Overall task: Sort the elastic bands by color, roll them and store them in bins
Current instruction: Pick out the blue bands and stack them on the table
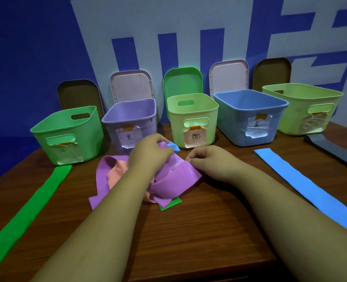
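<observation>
A tangled heap of elastic bands lies mid-table: a purple band (174, 181) on top, a salmon-pink band (116, 173) under it, a blue scrap (173, 146) behind and a green end (170, 205) poking out in front. My left hand (150, 154) grips the purple band at the top of the heap. My right hand (206, 159) pinches the same band's edge on the right. A long green band (26, 212) lies flat on the left, a long blue band (308, 188) flat on the right, and a dark grey band (335, 151) at far right.
Five labelled bins stand in a row behind the heap: green (46, 129), purple (148, 112), pale yellow-green (213, 112), blue (229, 129) and a larger yellow-green one (290, 110). Their lids lean on the blue wall. The wooden table's front edge (209, 269) is near.
</observation>
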`<move>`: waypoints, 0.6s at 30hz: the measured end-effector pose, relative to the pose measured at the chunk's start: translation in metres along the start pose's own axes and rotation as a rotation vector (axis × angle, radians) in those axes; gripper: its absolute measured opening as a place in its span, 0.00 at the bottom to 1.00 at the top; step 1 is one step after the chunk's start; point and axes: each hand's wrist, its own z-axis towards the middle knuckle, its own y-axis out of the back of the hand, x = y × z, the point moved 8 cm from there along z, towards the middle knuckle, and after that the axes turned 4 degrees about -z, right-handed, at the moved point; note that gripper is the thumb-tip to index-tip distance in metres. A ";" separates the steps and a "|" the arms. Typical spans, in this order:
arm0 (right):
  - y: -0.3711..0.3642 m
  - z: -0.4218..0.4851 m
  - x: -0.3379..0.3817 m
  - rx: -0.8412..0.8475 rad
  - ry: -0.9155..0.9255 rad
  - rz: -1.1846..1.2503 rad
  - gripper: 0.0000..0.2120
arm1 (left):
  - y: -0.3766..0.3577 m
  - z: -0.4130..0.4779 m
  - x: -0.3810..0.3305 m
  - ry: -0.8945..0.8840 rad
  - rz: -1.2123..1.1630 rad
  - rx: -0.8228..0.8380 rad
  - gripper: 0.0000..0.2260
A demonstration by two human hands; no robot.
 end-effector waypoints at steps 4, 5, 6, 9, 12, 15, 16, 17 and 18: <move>0.002 -0.001 0.001 -0.009 -0.010 0.007 0.08 | 0.016 -0.006 -0.002 0.074 -0.285 -0.059 0.05; 0.003 -0.001 0.002 -0.011 -0.010 0.004 0.08 | 0.017 -0.007 -0.005 0.065 -0.310 -0.054 0.05; 0.004 -0.001 0.002 -0.019 -0.010 0.006 0.09 | 0.019 -0.009 -0.008 0.046 -0.340 -0.047 0.05; 0.005 -0.004 0.007 -0.043 0.027 0.049 0.10 | 0.025 -0.015 -0.021 0.013 -0.510 -0.019 0.05; 0.007 -0.003 0.010 -0.097 0.079 0.170 0.10 | 0.036 -0.018 -0.034 -0.091 -0.586 -0.019 0.04; 0.006 0.000 0.008 -0.079 0.092 0.228 0.10 | 0.050 -0.024 -0.051 -0.315 -0.306 -0.145 0.04; 0.004 0.001 0.007 -0.061 0.102 0.218 0.10 | 0.053 -0.028 -0.056 -0.355 -0.162 -0.210 0.03; 0.002 0.002 0.006 -0.055 0.111 0.194 0.10 | 0.056 -0.031 -0.059 -0.371 -0.038 -0.271 0.02; 0.002 0.003 0.005 -0.060 0.116 0.164 0.10 | 0.058 -0.033 -0.061 -0.367 0.054 -0.309 0.01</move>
